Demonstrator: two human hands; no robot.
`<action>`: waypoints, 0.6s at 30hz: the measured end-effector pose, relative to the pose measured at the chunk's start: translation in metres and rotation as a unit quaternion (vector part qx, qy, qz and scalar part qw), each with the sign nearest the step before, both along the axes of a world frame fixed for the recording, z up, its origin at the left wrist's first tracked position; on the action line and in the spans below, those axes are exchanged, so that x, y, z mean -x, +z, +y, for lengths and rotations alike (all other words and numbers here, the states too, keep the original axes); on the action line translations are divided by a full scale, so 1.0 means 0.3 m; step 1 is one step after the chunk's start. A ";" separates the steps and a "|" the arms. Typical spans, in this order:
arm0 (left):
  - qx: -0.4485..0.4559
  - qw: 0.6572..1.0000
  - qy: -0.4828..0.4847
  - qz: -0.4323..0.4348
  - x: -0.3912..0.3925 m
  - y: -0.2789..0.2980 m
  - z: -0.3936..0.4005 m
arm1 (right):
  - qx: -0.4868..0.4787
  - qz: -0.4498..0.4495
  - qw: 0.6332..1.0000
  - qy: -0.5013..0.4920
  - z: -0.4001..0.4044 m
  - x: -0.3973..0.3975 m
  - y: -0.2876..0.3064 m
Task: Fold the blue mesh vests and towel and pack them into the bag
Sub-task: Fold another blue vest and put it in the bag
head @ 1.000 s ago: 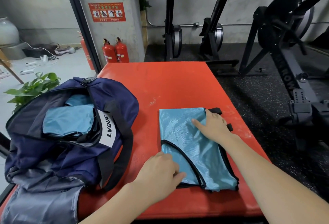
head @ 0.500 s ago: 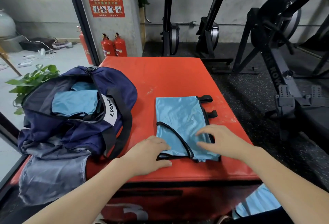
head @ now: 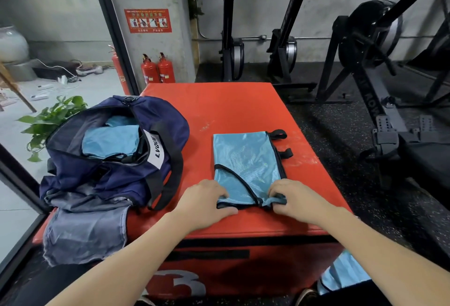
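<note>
Change: both hands had come back to the near hem of the vest [head: 246, 167]; a second before, the right hand [head: 295, 197] lay flat further up the cloth and the left hand [head: 207, 202] sat alone at the near corner.
Left fingers: curled narrow on the near left corner, thumb along the edge below; pinching the hem, by the look of it.
Right fingers: bunched tight on the near right corner, a small fold of mesh raised between them.
Vest: half-folded, flat, stretching away from the fingertips, its two black loops at the far right edge.
Meaning: probably the start of the next fold, near hem to be carried away from the fingers onto the far half.
Bag [head: 109, 157]: open, well left of the left fingers, blue cloth already inside.
Still to do: more blue cloth [head: 345, 274] hung below the right forearm, beside the box; whether vest or towel could not be told.
Surface: red padded box [head: 219, 108], scuffed beyond the fingertips.
Room: gym, rowing machines [head: 372, 45] on dark rubber flooring, extinguishers [head: 158, 69] by a pillar, plant [head: 51, 118] far left.
</note>
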State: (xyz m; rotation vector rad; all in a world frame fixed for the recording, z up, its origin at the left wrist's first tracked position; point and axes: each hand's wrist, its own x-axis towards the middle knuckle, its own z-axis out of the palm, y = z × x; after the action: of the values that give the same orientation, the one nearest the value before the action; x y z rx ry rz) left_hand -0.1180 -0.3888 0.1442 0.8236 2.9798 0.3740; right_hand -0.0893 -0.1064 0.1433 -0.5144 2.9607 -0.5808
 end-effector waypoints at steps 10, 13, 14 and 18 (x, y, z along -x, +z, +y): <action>0.113 0.988 0.021 0.104 -0.028 0.022 0.088 | 0.146 -0.079 0.981 -0.099 -0.013 0.027 0.088; 0.083 0.991 0.029 0.098 -0.026 0.032 0.087 | 0.145 -0.084 0.981 -0.101 -0.013 0.033 0.104; 0.051 0.995 0.029 0.084 -0.020 0.039 0.077 | 0.149 -0.089 0.980 -0.100 -0.010 0.034 0.111; -0.145 0.989 0.007 -0.032 0.016 0.054 0.012 | 0.142 -0.122 0.978 -0.087 0.017 0.038 0.151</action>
State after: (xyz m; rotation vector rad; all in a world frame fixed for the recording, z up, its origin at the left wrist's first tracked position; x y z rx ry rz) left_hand -0.1227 -0.3850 0.1605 0.7918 2.9132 0.8330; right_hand -0.1006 -0.1014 0.1887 -0.1844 2.7165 -1.0160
